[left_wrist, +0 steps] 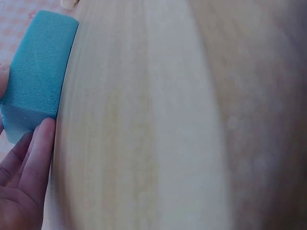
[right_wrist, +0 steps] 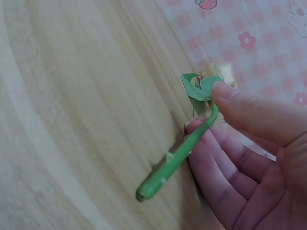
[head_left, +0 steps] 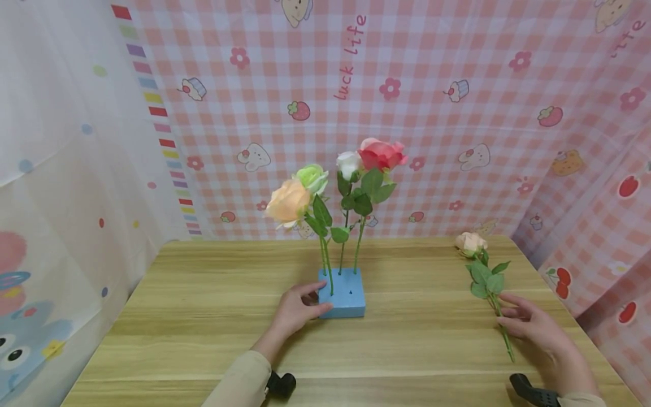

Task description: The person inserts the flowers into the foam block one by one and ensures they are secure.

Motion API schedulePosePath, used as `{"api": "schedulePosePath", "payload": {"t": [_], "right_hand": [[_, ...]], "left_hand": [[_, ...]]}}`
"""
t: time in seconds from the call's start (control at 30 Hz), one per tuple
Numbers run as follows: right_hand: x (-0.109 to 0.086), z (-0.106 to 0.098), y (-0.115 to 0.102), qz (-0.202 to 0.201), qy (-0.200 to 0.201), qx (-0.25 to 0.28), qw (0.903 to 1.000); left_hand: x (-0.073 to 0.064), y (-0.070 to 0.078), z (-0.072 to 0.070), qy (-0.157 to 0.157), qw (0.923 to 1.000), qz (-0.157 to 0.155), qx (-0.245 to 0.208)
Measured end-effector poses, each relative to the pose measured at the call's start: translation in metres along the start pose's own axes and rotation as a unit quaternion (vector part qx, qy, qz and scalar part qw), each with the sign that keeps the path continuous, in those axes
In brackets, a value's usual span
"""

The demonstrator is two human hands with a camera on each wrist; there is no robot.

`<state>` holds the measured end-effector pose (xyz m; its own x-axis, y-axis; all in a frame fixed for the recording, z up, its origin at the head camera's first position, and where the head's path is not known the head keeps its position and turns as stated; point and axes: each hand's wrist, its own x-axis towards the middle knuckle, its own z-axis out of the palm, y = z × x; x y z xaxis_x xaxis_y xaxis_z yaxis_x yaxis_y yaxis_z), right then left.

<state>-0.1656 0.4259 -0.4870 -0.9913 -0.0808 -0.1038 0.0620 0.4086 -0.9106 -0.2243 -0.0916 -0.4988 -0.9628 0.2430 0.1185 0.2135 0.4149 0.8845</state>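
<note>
A blue foam block (head_left: 342, 308) sits on the table with several artificial flowers standing in it. My left hand (head_left: 296, 310) grips the block's left side, its thumb at the front corner and fingers along the side; the left wrist view shows fingertips against the block (left_wrist: 43, 62). In the block stand a peach rose (head_left: 289, 200), a green flower (head_left: 312, 178), a white rose (head_left: 348, 164) and a red-pink flower (head_left: 380, 154). At the right, my right hand (head_left: 534, 323) pinches the green stem (right_wrist: 175, 160) of a pale pink rose (head_left: 472, 243) between thumb and fingers.
A small hole (head_left: 350, 292) shows in the block's top, right of the peach rose's stem. The wooden table (head_left: 213, 316) ends at a checked pink cloth (head_left: 432, 124) behind. Pale cloth (head_left: 56, 141) hangs at the left.
</note>
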Motion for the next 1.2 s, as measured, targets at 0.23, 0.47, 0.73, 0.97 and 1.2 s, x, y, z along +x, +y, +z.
{"api": "schedulePosePath", "payload": {"t": [0.23, 0.47, 0.73, 0.97, 1.2], "right_hand": [[0.000, -0.002, 0.004, -0.010, -0.010, 0.038, 0.9992], [0.001, -0.004, 0.007, -0.023, -0.056, 0.065, 0.9960], [0.005, -0.005, 0.011, -0.072, -0.158, 0.168, 0.9703], [0.005, 0.003, 0.006, -0.033, -0.145, 0.202, 0.9681], [0.009, 0.013, -0.001, -0.025, -0.115, 0.209, 0.9708]], "left_hand": [[0.000, 0.000, 0.000, 0.001, 1.0000, 0.005, 0.002], [0.000, 0.000, 0.000, 0.000, 1.0000, 0.005, 0.000], [0.000, 0.000, 0.000, 0.001, 1.0000, 0.002, -0.002], [0.001, -0.002, 0.001, 0.000, 1.0000, -0.002, 0.001], [0.000, 0.000, 0.000, 0.000, 1.0000, -0.004, -0.003]]}}
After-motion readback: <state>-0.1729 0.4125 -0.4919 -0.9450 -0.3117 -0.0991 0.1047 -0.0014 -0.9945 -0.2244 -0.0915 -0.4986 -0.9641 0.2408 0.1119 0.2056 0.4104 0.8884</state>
